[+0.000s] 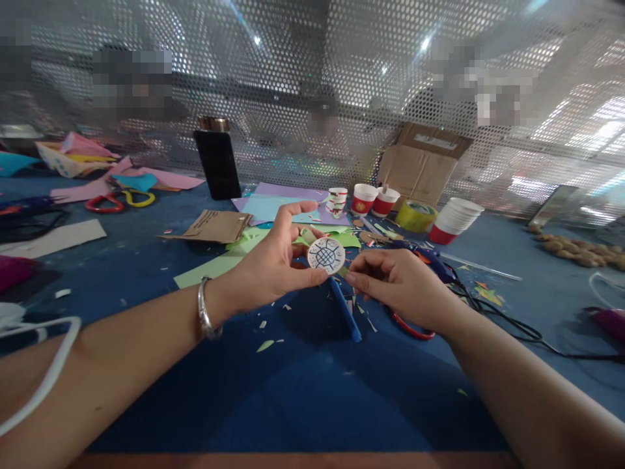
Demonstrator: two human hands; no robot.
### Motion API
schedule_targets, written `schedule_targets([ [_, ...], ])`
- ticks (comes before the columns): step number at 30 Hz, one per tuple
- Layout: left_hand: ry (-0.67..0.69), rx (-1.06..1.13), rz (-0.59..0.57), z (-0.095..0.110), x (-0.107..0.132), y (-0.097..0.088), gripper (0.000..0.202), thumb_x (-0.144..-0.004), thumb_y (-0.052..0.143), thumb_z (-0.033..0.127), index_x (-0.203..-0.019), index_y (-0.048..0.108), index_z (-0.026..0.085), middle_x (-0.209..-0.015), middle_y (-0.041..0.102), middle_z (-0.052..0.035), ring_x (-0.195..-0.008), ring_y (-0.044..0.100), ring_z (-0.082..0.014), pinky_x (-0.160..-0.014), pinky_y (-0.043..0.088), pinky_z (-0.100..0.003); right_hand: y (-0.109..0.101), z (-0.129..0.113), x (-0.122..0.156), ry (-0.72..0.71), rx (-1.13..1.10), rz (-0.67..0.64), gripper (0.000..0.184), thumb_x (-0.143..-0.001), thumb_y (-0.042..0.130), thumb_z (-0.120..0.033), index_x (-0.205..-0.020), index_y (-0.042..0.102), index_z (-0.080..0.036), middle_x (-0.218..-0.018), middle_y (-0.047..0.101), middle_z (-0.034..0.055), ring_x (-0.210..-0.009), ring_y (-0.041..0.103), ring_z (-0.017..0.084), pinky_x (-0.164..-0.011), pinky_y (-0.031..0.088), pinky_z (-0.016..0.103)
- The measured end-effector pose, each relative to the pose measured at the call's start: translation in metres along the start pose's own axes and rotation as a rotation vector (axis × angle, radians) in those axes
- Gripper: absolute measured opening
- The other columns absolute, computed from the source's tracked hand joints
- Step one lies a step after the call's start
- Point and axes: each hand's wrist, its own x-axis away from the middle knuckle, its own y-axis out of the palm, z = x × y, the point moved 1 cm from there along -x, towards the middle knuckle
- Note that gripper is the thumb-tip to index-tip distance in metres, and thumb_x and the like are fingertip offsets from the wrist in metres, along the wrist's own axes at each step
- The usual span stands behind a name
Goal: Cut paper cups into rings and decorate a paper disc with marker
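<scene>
My left hand [283,257] grips a small round white disc [326,255] by its edge, with the thumb below and the fingers above and behind. Blue lines form a grid with rays on its face, and dots run round it. Just right of the disc, my right hand [390,277] is closed in a pinch on a small greenish scrap [343,271]. Whether the scrap touches the disc, I cannot tell. Under the hands a blue pen-like stick [346,309] lies among paper snippets. A red handle loop [413,327] shows partly beneath my right hand.
Behind the hands stand paper cups [364,198], a stack of cups [455,220] and yellow tape [416,216]. A black phone [217,166] leans upright. Scissors [139,197], folded cardboard [217,227] and coloured paper lie left. A glue gun [432,260] trails its cable right. A perforated metal screen [273,85] rises behind.
</scene>
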Motion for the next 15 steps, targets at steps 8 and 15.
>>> schedule_targets([
  [8,-0.094,0.097,0.002,0.0028,0.0022,0.0058,0.085,-0.075,0.078,0.013,-0.14,0.026,0.032,-0.11,0.061,-0.0048,-0.097,0.067,-0.0204,-0.086,0.057,-0.037,0.0015,0.0036,-0.0009,-0.026,0.004,-0.011,0.019,-0.092,0.058,-0.036,-0.086,0.067,-0.02,-0.072,0.061,-0.0024,-0.065,0.053,0.012,-0.06,0.041,0.024],
  [15,-0.166,0.103,0.165,0.0029,-0.0025,0.0052,0.062,-0.08,0.073,0.016,-0.131,0.038,0.024,-0.097,0.064,-0.0033,-0.081,0.068,-0.0179,-0.071,0.061,-0.036,0.0031,0.002,-0.0008,-0.015,0.012,-0.007,0.02,-0.092,0.058,-0.035,-0.081,0.065,-0.02,-0.071,0.062,-0.003,-0.065,0.055,0.012,-0.06,0.042,0.024],
])
